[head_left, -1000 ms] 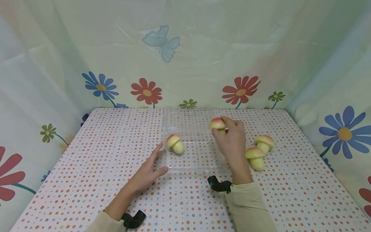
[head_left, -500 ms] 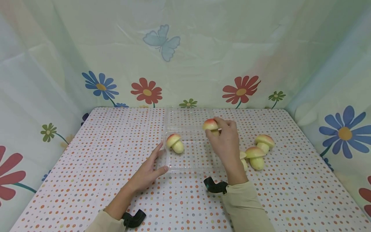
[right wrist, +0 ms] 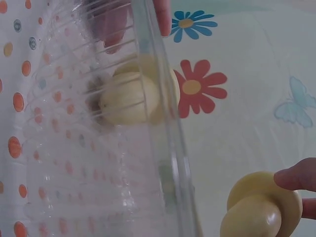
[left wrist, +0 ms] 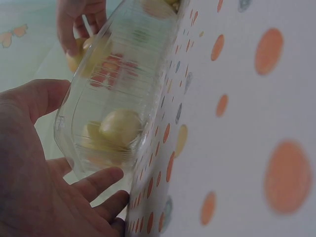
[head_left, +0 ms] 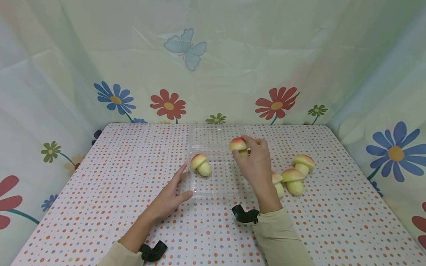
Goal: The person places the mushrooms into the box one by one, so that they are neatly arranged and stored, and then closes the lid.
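Observation:
A clear plastic clamshell box [head_left: 229,188] lies with its lid [head_left: 216,135] folded back. One toy mushroom [head_left: 200,165], with a yellow stem and a red-tinged cap, lies inside at the left. My left hand [head_left: 169,195] is at the box's left wall, thumb and fingers spread along it; the left wrist view has the fingers beside the clear wall [left wrist: 64,123]. Above the box's back right part, my right hand [head_left: 257,162] pinches another toy mushroom [head_left: 237,145] between thumb and fingers, cap upward. In the right wrist view this mushroom [right wrist: 252,217] is outside the box wall, at the fingertips.
Right of the box, three more toy mushrooms sit in a cluster: a near one [head_left: 293,181], a farther one [head_left: 303,164] and one [head_left: 277,184] partly behind my right forearm. A dotted cloth [head_left: 100,192] covers the table. Flowered curtains [head_left: 226,66] enclose it.
My right hand has moved left with the pinched mushroom, over the box. A third mushroom of the cluster has come into view beside the forearm. My left hand has stayed put.

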The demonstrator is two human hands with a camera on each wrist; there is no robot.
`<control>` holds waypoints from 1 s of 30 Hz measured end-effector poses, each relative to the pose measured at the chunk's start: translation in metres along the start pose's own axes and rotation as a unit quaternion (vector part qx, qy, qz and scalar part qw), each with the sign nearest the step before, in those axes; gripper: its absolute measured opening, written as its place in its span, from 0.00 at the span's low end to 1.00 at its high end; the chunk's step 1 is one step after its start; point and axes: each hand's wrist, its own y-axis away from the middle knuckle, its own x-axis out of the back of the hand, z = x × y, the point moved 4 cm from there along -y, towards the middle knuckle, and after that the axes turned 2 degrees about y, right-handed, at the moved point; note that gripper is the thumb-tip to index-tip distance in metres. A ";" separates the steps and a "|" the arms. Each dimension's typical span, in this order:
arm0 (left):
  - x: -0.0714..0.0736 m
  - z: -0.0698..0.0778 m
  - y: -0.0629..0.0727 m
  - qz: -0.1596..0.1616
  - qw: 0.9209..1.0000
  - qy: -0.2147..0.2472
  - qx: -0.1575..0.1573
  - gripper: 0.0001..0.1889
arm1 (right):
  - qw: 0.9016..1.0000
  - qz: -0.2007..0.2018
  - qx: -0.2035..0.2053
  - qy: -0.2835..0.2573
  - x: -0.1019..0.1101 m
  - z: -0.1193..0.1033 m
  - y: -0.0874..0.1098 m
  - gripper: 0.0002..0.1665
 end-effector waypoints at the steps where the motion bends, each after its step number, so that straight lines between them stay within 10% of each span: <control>1: 0.000 0.000 0.000 0.000 1.000 -0.001 -0.001 0.46 | 1.000 -0.001 0.000 0.000 0.000 0.000 0.000 0.34; 30: 0.000 -0.001 0.000 0.000 1.000 0.003 -0.002 0.46 | 1.000 -0.009 0.015 0.004 -0.013 -0.006 0.004 0.33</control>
